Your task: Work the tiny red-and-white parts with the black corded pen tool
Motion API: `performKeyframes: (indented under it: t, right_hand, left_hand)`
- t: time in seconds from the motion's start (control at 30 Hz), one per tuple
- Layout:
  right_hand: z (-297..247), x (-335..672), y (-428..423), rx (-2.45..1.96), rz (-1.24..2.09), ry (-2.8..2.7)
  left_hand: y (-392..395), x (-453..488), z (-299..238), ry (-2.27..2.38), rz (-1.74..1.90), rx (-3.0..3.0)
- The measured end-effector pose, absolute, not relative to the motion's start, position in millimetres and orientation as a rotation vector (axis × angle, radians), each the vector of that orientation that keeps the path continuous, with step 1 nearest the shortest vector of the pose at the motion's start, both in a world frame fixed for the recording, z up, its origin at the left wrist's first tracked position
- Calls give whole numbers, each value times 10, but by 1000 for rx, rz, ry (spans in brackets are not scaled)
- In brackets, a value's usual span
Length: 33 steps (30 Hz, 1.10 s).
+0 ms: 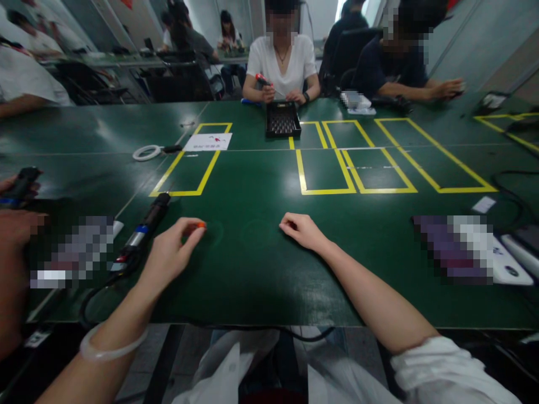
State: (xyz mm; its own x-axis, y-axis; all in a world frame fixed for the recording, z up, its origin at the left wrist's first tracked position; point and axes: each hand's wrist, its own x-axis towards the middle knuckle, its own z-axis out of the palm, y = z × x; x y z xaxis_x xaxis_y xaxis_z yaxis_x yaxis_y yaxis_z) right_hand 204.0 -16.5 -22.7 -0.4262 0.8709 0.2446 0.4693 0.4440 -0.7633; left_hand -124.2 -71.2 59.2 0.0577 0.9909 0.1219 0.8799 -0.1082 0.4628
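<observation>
My left hand rests on the green table with thumb and forefinger pinched on a small orange piece. Just left of it lies an electric screwdriver, black with a blue band, its cable trailing toward the near edge. My right hand lies on the mat to the right, fingers curled together, and I see nothing in it. Both forearms reach in from the bottom of the view; a pale bangle is on my left wrist.
Yellow tape rectangles mark the table's middle. A black tray sits before a person in white across the table. A white tape ring and a paper card lie at left. Another person's hand holds a tool at far left.
</observation>
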Motion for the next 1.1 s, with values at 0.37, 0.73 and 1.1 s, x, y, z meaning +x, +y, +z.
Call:
performKeyframes:
  t: [0.37, 0.73, 1.1]
  right_hand:
    - [-319, 2047, -69, -936, 1292, -1577]
    - [-240, 2018, -111, -854, 1382, -1601]
    - [-268, 2018, -105, -877, 1333, -1570]
  left_hand:
    - [-5, 59, 184, 1027, 663, 1683]
    - [0, 84, -45, 992, 757, 1498]
    - [1, 71, -97, 969, 805, 1362]
